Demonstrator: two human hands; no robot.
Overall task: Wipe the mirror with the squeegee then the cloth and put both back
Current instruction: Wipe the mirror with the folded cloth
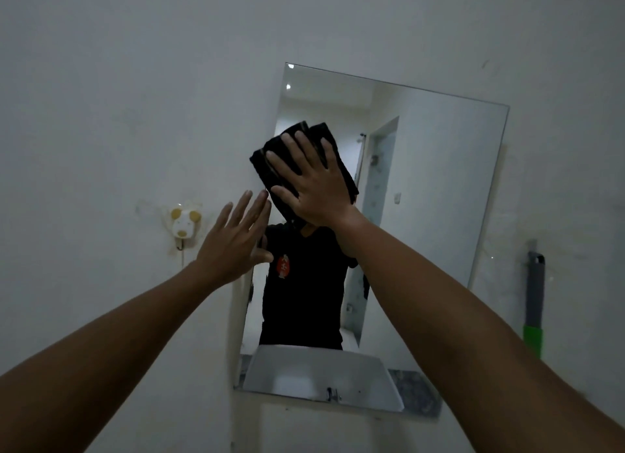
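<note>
A frameless rectangular mirror [439, 188] hangs on the white wall. My right hand [313, 182] lies flat, fingers spread, pressing a folded black cloth [267, 168] against the mirror's upper left part. My left hand [233, 242] is open with fingers together, resting at the mirror's left edge, just below and left of the cloth. The squeegee [535, 300], grey with a green handle end, hangs on the wall to the right of the mirror, away from both hands.
A small animal-shaped wall hook [184, 224] sticks to the wall left of the mirror. The mirror reflects a person in a black shirt, a white basin and a doorway. Bare white wall surrounds everything.
</note>
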